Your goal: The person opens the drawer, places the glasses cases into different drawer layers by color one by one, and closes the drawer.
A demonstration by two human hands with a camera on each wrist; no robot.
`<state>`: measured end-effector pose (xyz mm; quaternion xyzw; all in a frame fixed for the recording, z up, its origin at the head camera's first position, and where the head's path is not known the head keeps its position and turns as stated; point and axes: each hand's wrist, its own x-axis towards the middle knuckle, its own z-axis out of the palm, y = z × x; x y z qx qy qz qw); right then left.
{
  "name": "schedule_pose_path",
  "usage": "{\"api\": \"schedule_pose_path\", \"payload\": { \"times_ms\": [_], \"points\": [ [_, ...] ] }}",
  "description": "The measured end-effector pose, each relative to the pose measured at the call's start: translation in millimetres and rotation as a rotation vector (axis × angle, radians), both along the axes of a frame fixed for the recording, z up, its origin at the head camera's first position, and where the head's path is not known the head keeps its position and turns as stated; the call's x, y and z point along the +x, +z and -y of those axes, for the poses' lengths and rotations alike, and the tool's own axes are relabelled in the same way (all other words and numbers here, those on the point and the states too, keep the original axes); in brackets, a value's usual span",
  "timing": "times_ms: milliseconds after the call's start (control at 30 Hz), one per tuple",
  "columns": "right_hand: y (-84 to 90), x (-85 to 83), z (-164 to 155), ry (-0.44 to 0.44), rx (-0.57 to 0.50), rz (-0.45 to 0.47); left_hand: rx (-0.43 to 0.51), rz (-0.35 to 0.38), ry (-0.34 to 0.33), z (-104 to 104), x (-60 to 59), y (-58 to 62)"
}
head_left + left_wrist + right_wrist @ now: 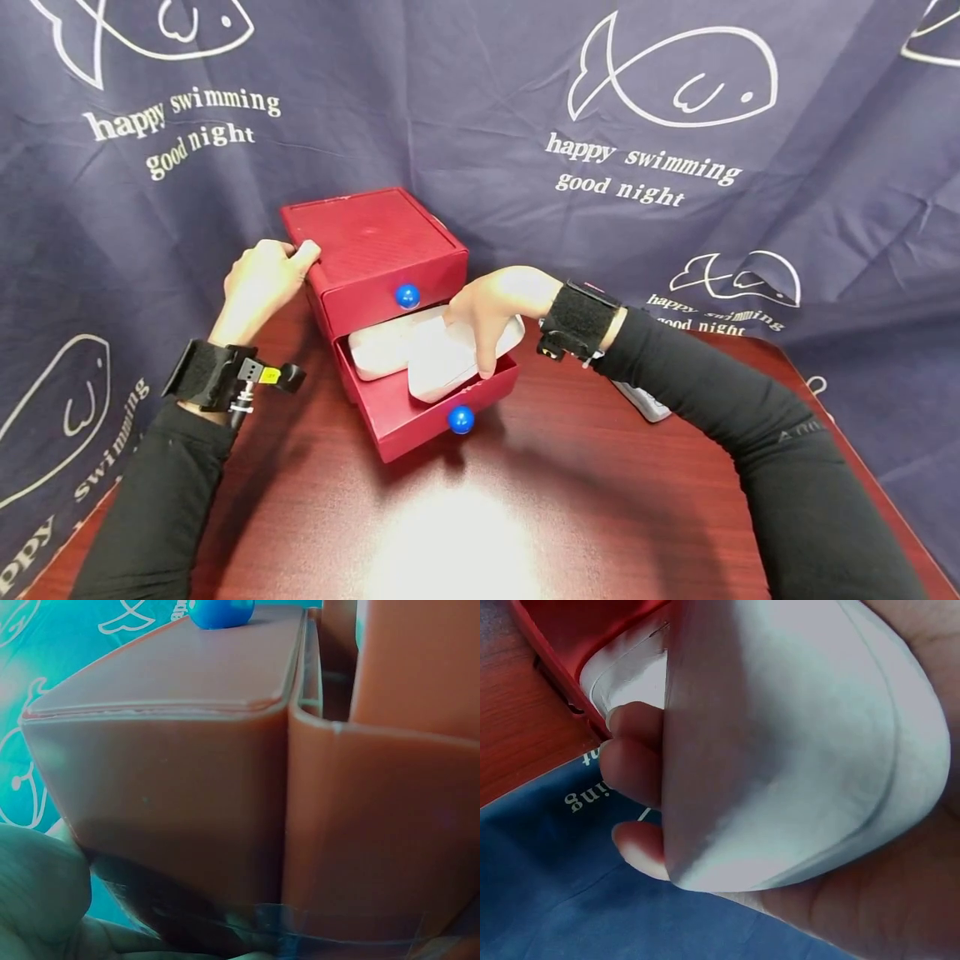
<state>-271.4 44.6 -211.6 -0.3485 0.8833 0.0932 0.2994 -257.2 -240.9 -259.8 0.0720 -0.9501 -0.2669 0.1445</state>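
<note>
A red two-drawer box stands on the dark wood table. Its top drawer is closed, with a blue knob. The bottom drawer is pulled out and has its own blue knob. My left hand grips the box's rear left corner; the left wrist view shows the box wall close up. My right hand grips a white rounded case tilted over the open drawer, with fingers curled round its edge. A second white case lies in the drawer.
A dark blue cloth printed with fish and words hangs behind the table and drapes its sides. A grey-white object lies on the table behind my right forearm. Bare table stretches in front of the box.
</note>
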Motion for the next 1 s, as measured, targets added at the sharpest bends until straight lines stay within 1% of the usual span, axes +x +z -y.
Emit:
{"api": "schedule_pose_path", "payload": {
  "times_ms": [167, 367, 567, 767, 900, 1000],
  "points": [
    [-0.2, 0.0, 1.1, -0.009, 0.012, 0.026, -0.002, 0.005, -0.002, -1.0, -0.6, -1.3],
    [1.4, -0.1, 3.3, 0.035, 0.011, 0.031, 0.003, -0.004, 0.001, 0.2, -2.4, -1.6],
    [-2.0, -0.5, 4.0, 0.033, -0.011, 0.039, 0.005, -0.005, 0.004, 0.6, -2.6, -1.7],
    [-5.0, -1.6, 3.9, 0.042, 0.001, 0.010, 0.003, 0.015, -0.002, 1.8, -4.0, -1.8],
    [-5.6, -0.8, 4.7, 0.025, 0.010, -0.010, 0.006, 0.009, 0.002, 2.1, -5.3, -2.8],
    [-7.8, 0.0, 4.9, 0.018, -0.010, -0.021, 0.008, -0.001, 0.008, 2.0, -5.5, -3.5]
  ]
}}
